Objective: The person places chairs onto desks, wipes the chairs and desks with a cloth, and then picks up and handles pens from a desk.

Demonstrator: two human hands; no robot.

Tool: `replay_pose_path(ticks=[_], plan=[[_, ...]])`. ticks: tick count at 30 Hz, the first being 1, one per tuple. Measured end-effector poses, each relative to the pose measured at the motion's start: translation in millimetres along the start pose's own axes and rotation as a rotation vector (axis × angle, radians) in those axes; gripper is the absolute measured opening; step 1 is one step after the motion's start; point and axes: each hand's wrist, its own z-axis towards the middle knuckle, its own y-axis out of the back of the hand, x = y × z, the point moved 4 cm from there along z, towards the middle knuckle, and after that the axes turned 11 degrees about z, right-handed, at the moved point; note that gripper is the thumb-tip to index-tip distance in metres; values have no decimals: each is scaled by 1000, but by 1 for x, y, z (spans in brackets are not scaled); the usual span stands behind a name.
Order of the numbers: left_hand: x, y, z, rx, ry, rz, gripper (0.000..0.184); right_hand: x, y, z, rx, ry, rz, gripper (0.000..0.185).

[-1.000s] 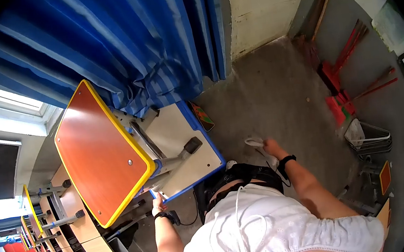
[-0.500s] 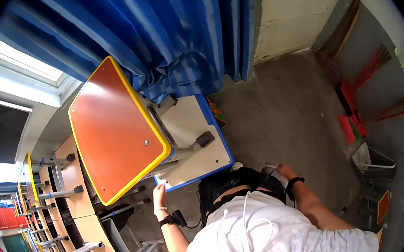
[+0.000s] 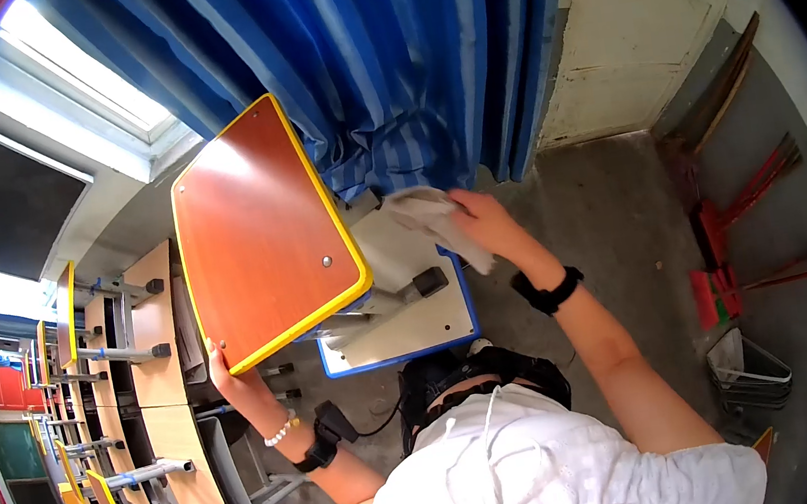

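Observation:
My left hand is closed on the near corner of a stool with a red-brown seat and yellow edging. Part of those fingers is hidden by the seat. The stool lies tipped on a pale desk with a blue rim, its grey legs and black feet pointing right. Bunched in my right hand is a greyish-white cloth, held over the far right part of the desk, beside a stool foot. I cannot tell whether the cloth touches the desk.
A blue striped curtain hangs right behind the stool. Wooden desks with upturned stools on them line the left. Along the right wall are red dustpans, sticks and a wire rack.
My right hand has risen from beside my hip with the cloth to above the desk. My left hand has shifted left and taken hold of the stool seat's corner.

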Motion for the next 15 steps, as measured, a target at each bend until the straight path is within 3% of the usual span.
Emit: replay_pose_path(ticks=[3,5,8,9,12,15], plan=[[-1,-2,-1,-58,2,-11,26,48,-44,28,29,58,312,34],[-1,1,1,-20,-26,44,28,104,-66,31,148,-69,606,45],[-10,-3,-2,26,-47,114,30,92,-94,34,286,-234,501,56],[-11,-3,-3,52,-51,115,29,96,-101,29,299,-191,721,54],[-9,1,-5,74,-20,106,26,93,-107,22,355,-371,857,48],[-7,4,-2,116,-9,85,24,97,-106,8,310,-342,846,42]])
